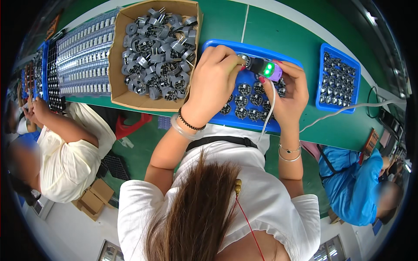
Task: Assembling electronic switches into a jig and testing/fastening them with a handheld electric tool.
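My left hand (pixel 214 77) pinches a small round part with a shiny face (pixel 245 60) between thumb and fingertips, above the far side of a blue tray (pixel 265 50). In my right hand (pixel 291 90) is a black-and-purple handheld device (pixel 260 66) with two lit green lights, its black end pointing left at the round part. Whether the two touch is hard to tell. A white cable (pixel 271 106) hangs from the device. Beneath my hands, the tray holds rows of round dark parts (pixel 241 101), partly hidden by my right hand.
Left of the tray stands an open cardboard box (pixel 143 103) full of grey round parts with metal pins (pixel 159 54). Beyond it lie clear plastic trays with white pieces (pixel 85 52). Another blue tray (pixel 320 89) of round parts sits at right. Co-workers sit on both sides.
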`<action>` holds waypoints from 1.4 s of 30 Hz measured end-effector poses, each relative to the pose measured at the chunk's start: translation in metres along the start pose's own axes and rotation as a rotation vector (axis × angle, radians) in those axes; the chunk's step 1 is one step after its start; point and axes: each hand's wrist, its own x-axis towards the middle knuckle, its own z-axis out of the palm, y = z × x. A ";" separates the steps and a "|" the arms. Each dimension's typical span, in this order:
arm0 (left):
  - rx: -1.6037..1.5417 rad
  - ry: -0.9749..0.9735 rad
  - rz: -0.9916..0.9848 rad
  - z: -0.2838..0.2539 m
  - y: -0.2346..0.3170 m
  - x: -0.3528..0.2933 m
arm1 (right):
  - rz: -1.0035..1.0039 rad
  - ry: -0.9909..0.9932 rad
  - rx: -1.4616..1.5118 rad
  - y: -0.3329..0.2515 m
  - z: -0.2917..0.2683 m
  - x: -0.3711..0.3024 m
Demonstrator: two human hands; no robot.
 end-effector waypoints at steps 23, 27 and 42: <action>0.211 -0.053 0.037 0.008 0.000 0.006 | -0.129 -0.204 -0.115 -0.013 -0.026 -0.007; 0.014 -0.050 -0.044 -0.010 0.002 0.001 | -0.081 -0.231 -0.142 -0.013 -0.013 -0.012; 0.105 -0.133 -0.068 -0.011 0.009 -0.009 | -0.017 -0.214 -0.180 -0.014 0.005 0.000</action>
